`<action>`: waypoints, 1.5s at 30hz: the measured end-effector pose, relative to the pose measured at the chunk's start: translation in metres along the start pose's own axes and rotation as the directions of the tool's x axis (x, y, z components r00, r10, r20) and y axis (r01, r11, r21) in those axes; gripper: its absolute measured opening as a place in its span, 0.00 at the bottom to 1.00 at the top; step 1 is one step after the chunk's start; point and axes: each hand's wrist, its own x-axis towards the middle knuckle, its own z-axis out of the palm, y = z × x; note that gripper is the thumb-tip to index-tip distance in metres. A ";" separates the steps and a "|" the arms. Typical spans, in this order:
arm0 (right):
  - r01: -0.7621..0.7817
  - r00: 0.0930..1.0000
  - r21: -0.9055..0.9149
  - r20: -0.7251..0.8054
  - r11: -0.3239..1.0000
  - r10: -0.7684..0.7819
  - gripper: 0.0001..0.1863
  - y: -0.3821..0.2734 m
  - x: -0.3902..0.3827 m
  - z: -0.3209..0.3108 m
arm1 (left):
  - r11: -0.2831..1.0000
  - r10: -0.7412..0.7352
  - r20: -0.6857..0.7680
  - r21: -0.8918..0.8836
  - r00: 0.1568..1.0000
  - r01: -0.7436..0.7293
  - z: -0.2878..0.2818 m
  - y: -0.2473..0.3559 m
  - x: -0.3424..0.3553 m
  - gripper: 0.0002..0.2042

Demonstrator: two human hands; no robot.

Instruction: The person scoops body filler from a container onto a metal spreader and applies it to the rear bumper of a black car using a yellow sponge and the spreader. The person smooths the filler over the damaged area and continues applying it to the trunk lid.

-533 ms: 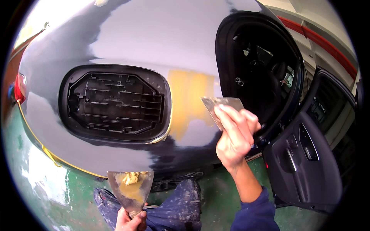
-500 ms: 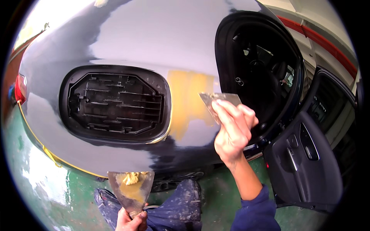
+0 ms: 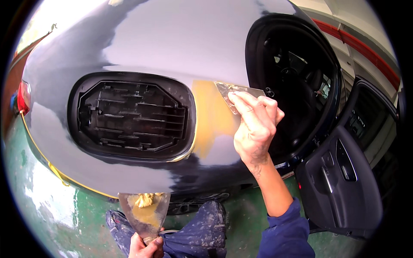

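My right hand [image 3: 257, 124] grips a thin metal filler spreader [image 3: 244, 91], fingers pressed along its blade. The spreader lies tilted against the upper right of a yellow body filler patch [image 3: 211, 116] on the car's rear side panel [image 3: 172, 45]. This patch fills the strip between a black oval opening [image 3: 133, 116] and the rear door opening. Low in front of me, my left hand [image 3: 147, 246] is closed round the handle of a putty knife [image 3: 144, 217]. A lump of yellow filler [image 3: 145, 200] sits near the blade's upper edge, with a smear below it.
An open car door [image 3: 342, 176] stands at the right. The door opening [image 3: 292, 81] shows the dark interior. A red tail light [image 3: 24, 98] is at the far left, with yellow tape [image 3: 58, 174] along the lower edge. Below lies the green floor [image 3: 241, 223].
My right hand has moved the spreader up and slightly left, toward the top of the filler patch. My left hand and the putty knife have barely shifted.
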 end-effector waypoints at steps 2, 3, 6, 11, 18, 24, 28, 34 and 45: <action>-0.017 0.999 0.022 0.039 1.000 0.016 0.19 -0.001 0.005 -0.005 | 1.000 -0.015 -0.002 -0.005 1.000 0.015 -0.001 -0.001 0.001 0.04; -0.017 0.999 0.045 0.044 0.999 0.015 0.19 -0.002 0.007 -0.006 | 1.000 -0.028 -0.010 -0.004 1.000 0.028 0.000 0.001 0.001 0.04; -0.018 0.998 0.100 0.061 0.995 0.012 0.18 -0.004 0.010 -0.008 | 0.998 -0.063 -0.014 -0.012 0.998 0.062 0.004 0.007 0.002 0.05; -0.028 0.993 0.117 0.119 0.993 0.014 0.15 -0.008 0.013 -0.018 | 0.992 -0.128 0.035 0.012 0.991 0.128 0.002 0.015 0.000 0.09; -0.056 0.982 0.143 0.188 0.988 0.029 0.19 -0.021 0.003 -0.037 | 0.992 -0.129 0.037 0.017 0.991 0.128 0.003 0.017 -0.001 0.12; -0.072 0.979 0.116 0.199 0.991 0.048 0.16 -0.030 -0.021 -0.047 | 0.987 -0.155 0.005 0.037 0.988 0.154 0.004 0.015 0.000 0.12; -0.082 0.976 0.107 0.211 0.991 0.058 0.17 -0.038 -0.039 -0.058 | 0.996 -0.090 0.018 0.027 0.996 0.090 0.003 0.006 0.002 0.11; -0.089 0.974 0.069 0.214 0.994 0.072 0.18 -0.042 -0.049 -0.078 | 0.995 -0.097 0.017 -0.035 0.995 0.098 0.009 0.012 -0.003 0.09; 0.006 1.000 -0.007 -0.028 1.000 -0.006 0.18 0.020 -0.009 -0.007 | 0.992 -0.114 0.021 0.053 0.993 0.113 0.017 0.024 -0.007 0.06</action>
